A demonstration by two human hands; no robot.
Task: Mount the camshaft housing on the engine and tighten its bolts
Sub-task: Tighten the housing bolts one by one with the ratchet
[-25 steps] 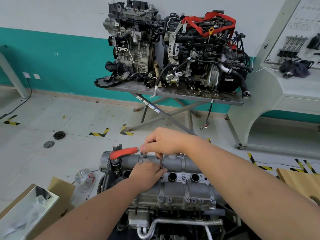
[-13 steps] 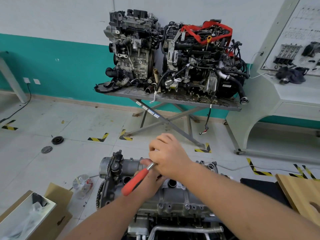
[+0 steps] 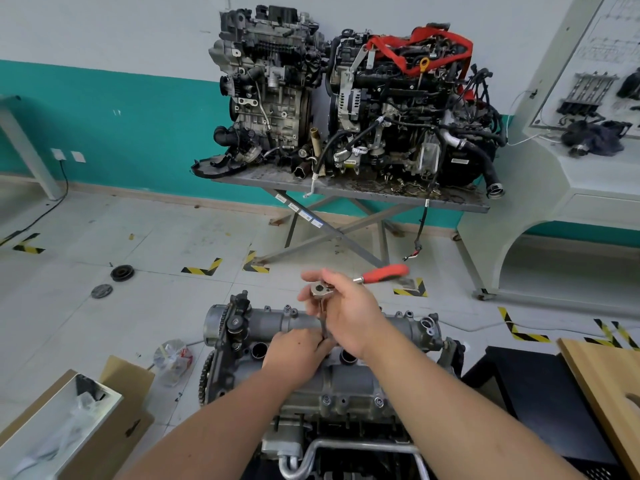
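The grey camshaft housing (image 3: 349, 375) lies on top of the engine (image 3: 332, 441) in front of me, with several bolts along its near edge. A ratchet wrench (image 3: 381, 274) with a red handle stands on an extension bar over the housing's middle, its handle pointing right and away. My right hand (image 3: 346, 311) grips the ratchet's head from the right. My left hand (image 3: 294, 351) rests on the housing and pinches the lower end of the extension bar. The bolt under the bar is hidden by my hands.
Two other engines (image 3: 349, 98) stand on a grey scissor-leg table (image 3: 346, 192) by the teal wall. An open cardboard box (image 3: 65, 424) sits at lower left, a wooden board (image 3: 609, 386) at right. A clear plastic bag (image 3: 171, 358) and two round discs (image 3: 122, 273) lie on the floor.
The red handle has swung from pointing left, through near-left, round to the right. My right hand has stayed on the ratchet's head, and my left hand has stayed low at the bar.
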